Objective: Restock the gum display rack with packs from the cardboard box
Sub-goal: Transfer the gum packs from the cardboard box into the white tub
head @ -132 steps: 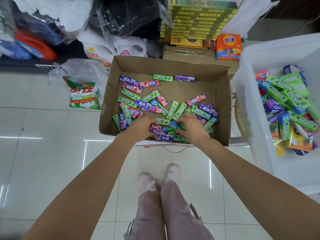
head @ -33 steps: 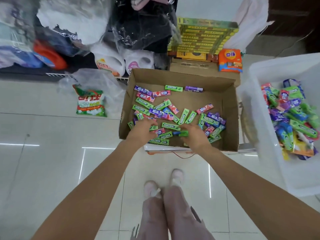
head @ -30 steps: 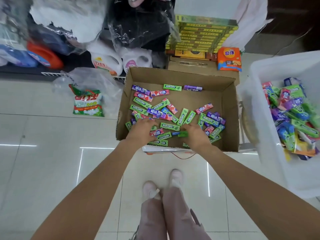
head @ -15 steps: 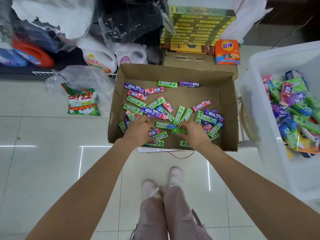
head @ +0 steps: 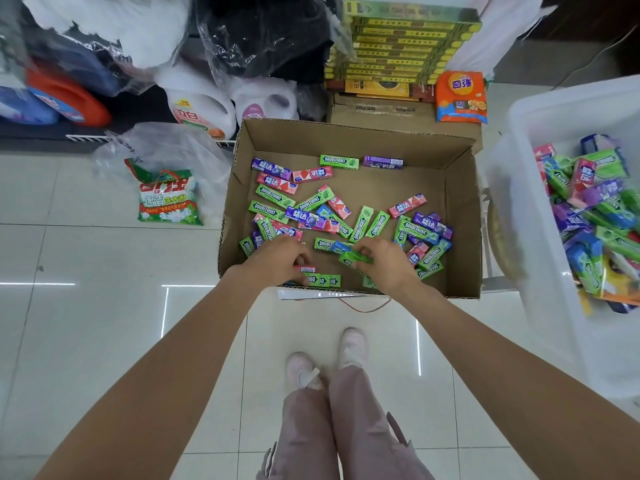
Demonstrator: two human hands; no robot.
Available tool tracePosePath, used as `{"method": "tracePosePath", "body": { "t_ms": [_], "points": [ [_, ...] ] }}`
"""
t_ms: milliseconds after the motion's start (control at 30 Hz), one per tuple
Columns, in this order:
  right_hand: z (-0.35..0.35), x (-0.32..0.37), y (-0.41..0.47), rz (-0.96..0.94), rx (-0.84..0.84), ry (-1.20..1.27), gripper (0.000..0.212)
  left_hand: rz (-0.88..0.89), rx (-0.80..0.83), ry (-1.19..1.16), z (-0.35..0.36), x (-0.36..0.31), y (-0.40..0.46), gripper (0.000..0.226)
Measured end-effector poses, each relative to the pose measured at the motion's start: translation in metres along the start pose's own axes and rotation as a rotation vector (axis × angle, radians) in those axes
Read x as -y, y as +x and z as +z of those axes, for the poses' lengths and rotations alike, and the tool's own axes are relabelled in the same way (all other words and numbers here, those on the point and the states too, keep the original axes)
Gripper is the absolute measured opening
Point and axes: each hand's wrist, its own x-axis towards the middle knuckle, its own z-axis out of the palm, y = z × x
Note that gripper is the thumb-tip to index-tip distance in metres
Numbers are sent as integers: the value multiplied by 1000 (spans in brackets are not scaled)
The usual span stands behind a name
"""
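Note:
An open cardboard box [head: 462, 216] stands on the floor with several loose gum packs [head: 313, 202] in green, purple, pink and blue. Both my hands are inside it at the near wall. My left hand [head: 277, 259] curls its fingers over a few green packs [head: 322, 280] and a pink one lying on the bottom. My right hand [head: 386, 265] pinches a green pack [head: 356, 258] at its fingertips, just above the other packs. A white plastic bin [head: 519, 209] on the right holds a heap of mixed gum packs [head: 595, 216].
A stack of yellow-green cartons [head: 401, 46] on a brown box and an orange packet [head: 460, 97] stand behind the box. Detergent jugs [head: 199, 105], plastic-wrapped goods and a washing powder bag [head: 166, 199] lie at the left. My feet [head: 325, 362] stand on white tiles.
Both hands have stayed at the box's near side. The right hand has taken up a green pack and brought it closer to the left hand, whose fingers have curled over packs.

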Motion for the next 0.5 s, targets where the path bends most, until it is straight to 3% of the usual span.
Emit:
{"method": "tracePosePath", "body": {
  "t_ms": [133,300,500],
  "points": [
    [2,3,-2,0,-14,18,34,16,37,3,1,3,-3,34],
    [4,7,-6,-1,-37,37,33,-3,91,60,-1,1,-1,39],
    [7,11,-11,-1,-65,56,34,13,42,118,2,1,-3,37]
  ]
}}
